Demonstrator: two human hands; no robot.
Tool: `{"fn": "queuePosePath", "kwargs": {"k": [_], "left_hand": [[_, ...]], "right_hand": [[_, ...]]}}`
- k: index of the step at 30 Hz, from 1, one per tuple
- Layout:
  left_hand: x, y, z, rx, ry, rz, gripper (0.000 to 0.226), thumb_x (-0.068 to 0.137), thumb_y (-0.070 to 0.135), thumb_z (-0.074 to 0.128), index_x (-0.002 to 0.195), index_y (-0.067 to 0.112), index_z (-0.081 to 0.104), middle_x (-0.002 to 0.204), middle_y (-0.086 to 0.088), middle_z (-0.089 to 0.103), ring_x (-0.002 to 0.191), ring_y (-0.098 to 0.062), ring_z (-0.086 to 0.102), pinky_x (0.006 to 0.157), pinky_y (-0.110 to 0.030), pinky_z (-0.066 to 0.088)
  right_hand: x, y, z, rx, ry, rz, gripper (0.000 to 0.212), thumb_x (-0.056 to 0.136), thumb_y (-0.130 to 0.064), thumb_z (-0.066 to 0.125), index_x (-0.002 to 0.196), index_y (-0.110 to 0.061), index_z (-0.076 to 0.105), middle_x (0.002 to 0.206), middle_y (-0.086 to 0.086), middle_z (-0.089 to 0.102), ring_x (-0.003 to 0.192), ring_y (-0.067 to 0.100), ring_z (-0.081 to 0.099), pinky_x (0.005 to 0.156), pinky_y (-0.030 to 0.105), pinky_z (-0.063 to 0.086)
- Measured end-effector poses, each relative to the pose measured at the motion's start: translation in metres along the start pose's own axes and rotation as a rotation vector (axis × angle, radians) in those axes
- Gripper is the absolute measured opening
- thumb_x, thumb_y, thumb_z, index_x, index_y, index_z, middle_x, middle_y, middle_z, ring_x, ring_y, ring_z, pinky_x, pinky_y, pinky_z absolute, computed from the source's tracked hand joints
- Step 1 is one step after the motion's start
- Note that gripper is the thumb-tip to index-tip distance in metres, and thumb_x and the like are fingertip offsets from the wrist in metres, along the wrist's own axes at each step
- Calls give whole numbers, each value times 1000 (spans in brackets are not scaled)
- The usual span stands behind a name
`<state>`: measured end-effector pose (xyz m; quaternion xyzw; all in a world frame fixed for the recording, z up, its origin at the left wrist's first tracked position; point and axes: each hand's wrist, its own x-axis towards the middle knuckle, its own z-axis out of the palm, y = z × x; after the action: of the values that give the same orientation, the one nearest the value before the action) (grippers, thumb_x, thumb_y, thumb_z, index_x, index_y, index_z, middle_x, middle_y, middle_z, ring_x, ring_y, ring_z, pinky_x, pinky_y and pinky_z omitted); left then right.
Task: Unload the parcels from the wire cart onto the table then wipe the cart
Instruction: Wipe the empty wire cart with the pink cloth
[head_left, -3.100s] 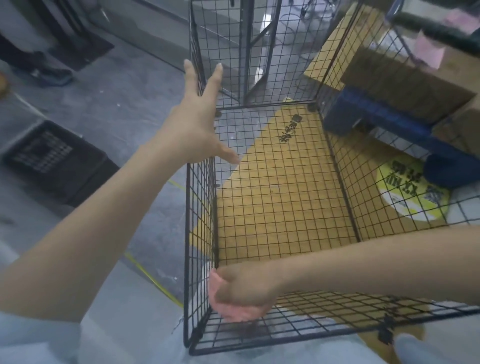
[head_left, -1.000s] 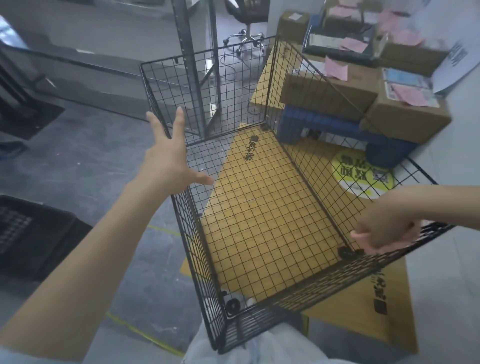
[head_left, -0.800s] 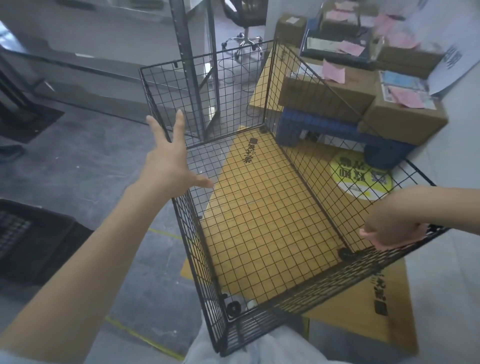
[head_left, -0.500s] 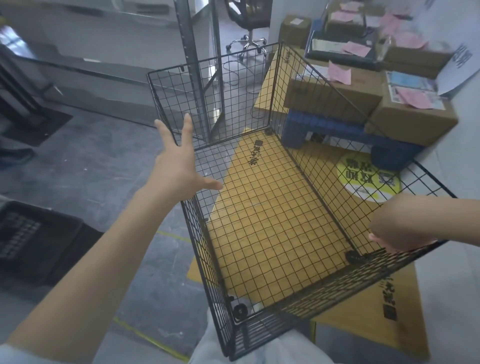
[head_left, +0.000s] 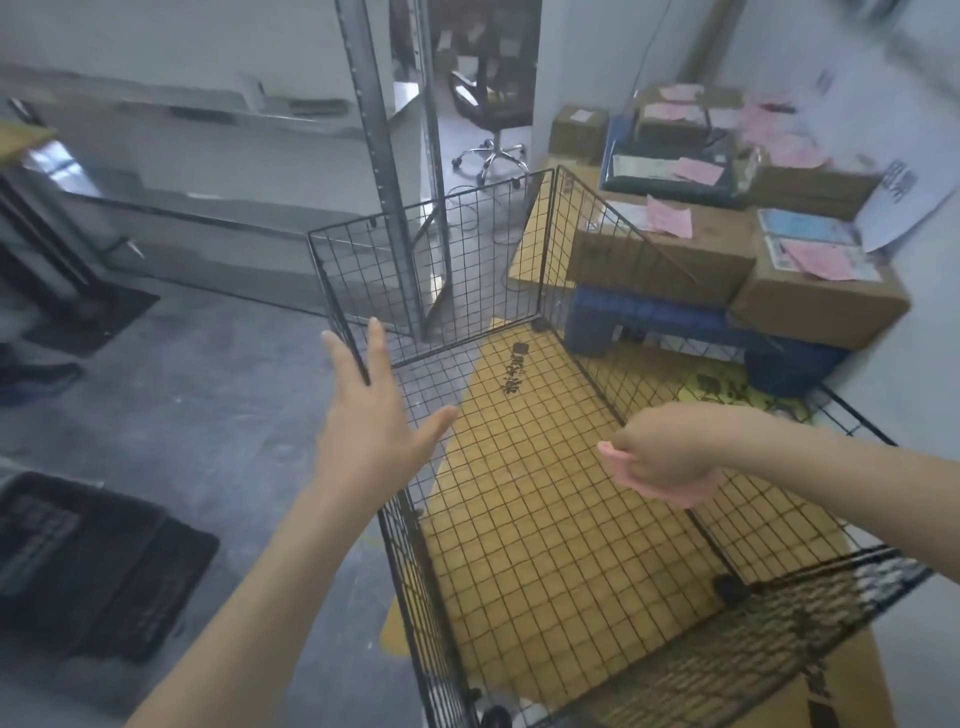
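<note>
The wire cart (head_left: 753, 644) stands right before the person, near rim closest. Its black mesh basket is open-topped, and a yellow board (head_left: 545, 519) shows through the bottom grid. The right hand (head_left: 660, 452) hangs over the basket's middle, fingers curled round a pink cloth (head_left: 675, 493), clear of the walls. The left hand (head_left: 363, 436) is spread flat at the left rim; whether it touches the wire cannot be told. Left of the cart lies open grey floor (head_left: 208, 389), with a black crate (head_left: 78, 561) near. Beyond the far rim rises a metal post (head_left: 379, 156). Brown parcels (head_left: 660, 260) with pink labels sit stacked on a blue surface (head_left: 649, 312) just beside the right wall.
</note>
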<state>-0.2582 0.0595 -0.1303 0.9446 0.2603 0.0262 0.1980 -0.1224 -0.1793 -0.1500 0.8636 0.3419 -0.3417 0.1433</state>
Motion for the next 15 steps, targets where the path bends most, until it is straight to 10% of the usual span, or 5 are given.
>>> {"fn": "queuePosePath", "kwargs": {"k": [5, 15], "left_hand": [[11, -8, -4, 21, 29, 6, 104, 76, 78, 40, 150, 31, -16, 159, -8, -20, 144, -22, -24, 112, -61, 6], [188, -46, -61, 208, 182, 308, 89, 80, 77, 33, 153, 31, 10, 161, -5, 0, 148, -26, 4, 117, -55, 4]], "right_hand": [[5, 3, -16, 2, 116, -59, 45, 103, -31, 26, 99, -8, 64, 87, 4, 69, 78, 18, 66, 66, 16, 49], [-28, -52, -24, 338, 415, -48, 35, 102, -45, 29, 120, -27, 51, 105, -13, 52, 93, 0, 53, 79, 14, 47]]}}
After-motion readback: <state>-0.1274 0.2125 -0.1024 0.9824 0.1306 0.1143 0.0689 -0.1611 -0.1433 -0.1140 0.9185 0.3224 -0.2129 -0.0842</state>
